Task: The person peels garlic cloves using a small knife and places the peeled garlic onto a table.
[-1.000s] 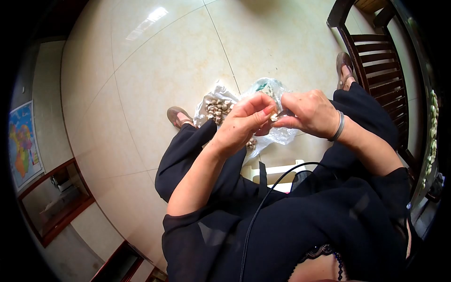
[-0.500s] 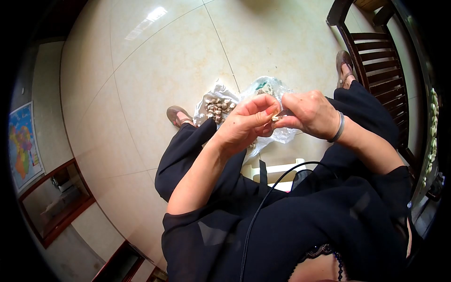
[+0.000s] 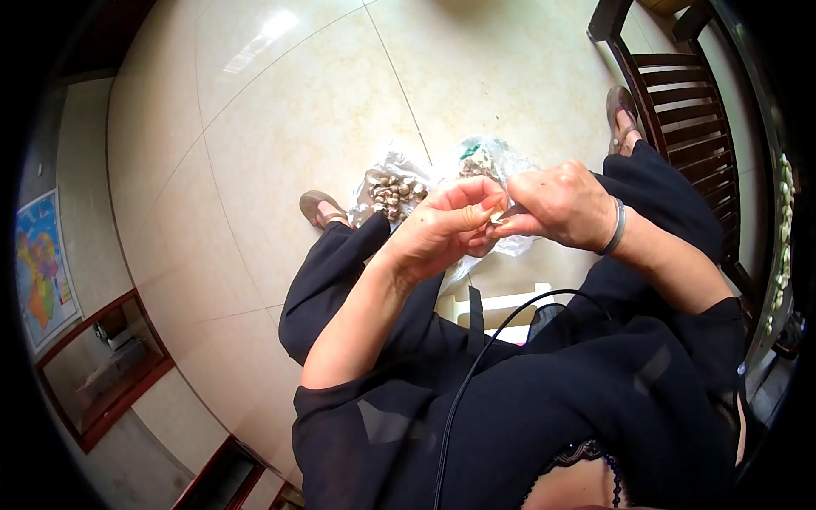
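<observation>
My left hand (image 3: 450,219) pinches a small pale piece that looks like a garlic clove (image 3: 496,218) between thumb and fingers. Closed round a small knife (image 3: 511,212), my right hand (image 3: 559,206) meets the left one above my lap. Only a short dark part of the blade shows, against the clove; the handle is hidden in the fist. Below and beyond my left hand, a heap of brownish unpeeled cloves (image 3: 393,194) lies on a white plastic bag (image 3: 372,180). Behind my hands is a clear plastic bag (image 3: 517,160) with pale bits and a green patch.
Between my legs stands a cream plastic stool or box (image 3: 510,303), partly covered by clothing. A black cord (image 3: 476,365) runs over my lap. To the right are a dark slatted wooden chair (image 3: 684,102) and a row of pale pieces (image 3: 783,238) on a dark edge. Tiled floor (image 3: 289,110) lies ahead.
My hands stay together, with only slight shifts of the fingers. The blade and the pale clove have turned a little between them. The bags and heap have not moved.
</observation>
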`<action>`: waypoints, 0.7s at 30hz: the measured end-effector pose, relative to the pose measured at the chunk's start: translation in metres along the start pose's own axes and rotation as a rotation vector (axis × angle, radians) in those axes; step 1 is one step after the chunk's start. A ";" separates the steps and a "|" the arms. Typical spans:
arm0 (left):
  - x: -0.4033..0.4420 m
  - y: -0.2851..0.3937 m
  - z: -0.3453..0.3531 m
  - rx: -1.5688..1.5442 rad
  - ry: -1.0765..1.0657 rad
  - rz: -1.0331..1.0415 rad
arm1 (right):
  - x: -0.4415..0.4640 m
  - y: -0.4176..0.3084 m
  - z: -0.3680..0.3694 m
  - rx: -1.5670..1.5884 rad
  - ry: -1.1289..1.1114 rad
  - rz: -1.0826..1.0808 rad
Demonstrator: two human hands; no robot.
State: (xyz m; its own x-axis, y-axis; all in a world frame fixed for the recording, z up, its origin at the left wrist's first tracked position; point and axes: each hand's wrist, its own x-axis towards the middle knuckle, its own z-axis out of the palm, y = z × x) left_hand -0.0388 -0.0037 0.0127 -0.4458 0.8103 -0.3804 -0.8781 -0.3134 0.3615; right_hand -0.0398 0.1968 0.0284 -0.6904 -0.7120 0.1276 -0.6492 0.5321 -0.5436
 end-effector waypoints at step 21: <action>-0.001 -0.008 0.012 -0.023 0.122 0.190 | 0.002 -0.002 0.002 0.025 0.092 0.049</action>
State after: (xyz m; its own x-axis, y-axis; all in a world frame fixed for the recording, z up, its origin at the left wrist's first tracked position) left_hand -0.0293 0.0044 0.0203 -0.6203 0.6700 -0.4079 -0.7793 -0.4672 0.4176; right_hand -0.0391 0.1929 0.0279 -0.7479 -0.6402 0.1754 -0.6070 0.5526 -0.5712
